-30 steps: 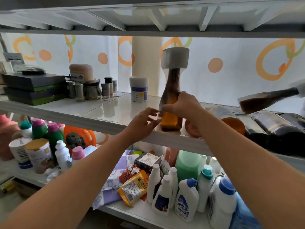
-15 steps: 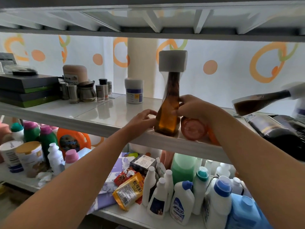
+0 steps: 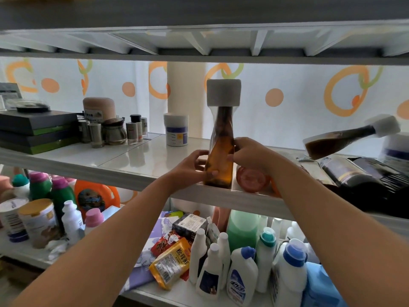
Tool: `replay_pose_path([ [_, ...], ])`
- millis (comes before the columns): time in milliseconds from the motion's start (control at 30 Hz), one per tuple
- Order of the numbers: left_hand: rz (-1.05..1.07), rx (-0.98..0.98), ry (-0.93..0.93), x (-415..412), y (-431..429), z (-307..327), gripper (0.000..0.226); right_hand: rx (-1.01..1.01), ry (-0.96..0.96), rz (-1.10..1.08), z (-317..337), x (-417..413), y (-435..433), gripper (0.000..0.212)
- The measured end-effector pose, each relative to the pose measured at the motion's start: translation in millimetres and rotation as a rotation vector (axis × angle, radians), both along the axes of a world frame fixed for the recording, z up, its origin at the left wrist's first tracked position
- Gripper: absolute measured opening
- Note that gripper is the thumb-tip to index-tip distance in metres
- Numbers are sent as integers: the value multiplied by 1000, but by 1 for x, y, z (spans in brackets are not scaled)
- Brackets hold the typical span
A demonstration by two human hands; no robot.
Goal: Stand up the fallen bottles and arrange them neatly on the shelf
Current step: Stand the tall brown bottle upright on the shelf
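Note:
An amber glass bottle [image 3: 221,149] with a white foam cap stands upright at the front edge of the white shelf [image 3: 137,165]. My left hand [image 3: 192,168] grips its lower left side, thumb across the front. My right hand [image 3: 249,150] holds its right side at mid height. Just right of it an orange-lidded jar [image 3: 251,180] lies on its side. Further right, a dark sauce bottle [image 3: 345,139] with a white cap lies tilted on top of several fallen dark bottles [image 3: 363,178].
At the shelf's back left stand a white tub [image 3: 176,129], metal shakers and small jars [image 3: 112,134], and stacked dark boxes [image 3: 37,129]. The shelf above hangs low. The lower shelf holds many cleaning bottles [image 3: 241,275], tins and a snack bag [image 3: 170,262].
My left hand has moved in from beside the bottle and now grips its base. The bottle stands slightly further left, and my right hand stays on its side.

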State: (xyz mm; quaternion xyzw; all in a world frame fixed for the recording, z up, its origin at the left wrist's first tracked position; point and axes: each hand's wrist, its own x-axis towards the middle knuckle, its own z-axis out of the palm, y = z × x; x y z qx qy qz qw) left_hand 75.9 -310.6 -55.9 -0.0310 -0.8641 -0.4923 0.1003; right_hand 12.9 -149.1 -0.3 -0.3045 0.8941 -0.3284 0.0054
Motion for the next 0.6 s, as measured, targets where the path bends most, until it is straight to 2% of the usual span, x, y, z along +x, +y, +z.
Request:
replay_pose_path([
  [167, 35, 3, 24, -3, 6, -4, 67, -51, 22, -45, -5, 1, 1, 22],
  [367, 45, -17, 63, -4, 8, -7, 71, -50, 63, -55, -6, 5, 5, 28],
  [500, 53, -25, 28, -2, 10, -7, 76, -35, 101, -73, -3, 11, 8, 46],
  [567, 158, -29, 126, -2, 14, -9, 73, -75, 122, -104, 1, 16, 13, 54],
  [600, 260, -15, 258, -1, 18, -9, 65, -103, 138, -119, 3, 19, 16, 55],
])
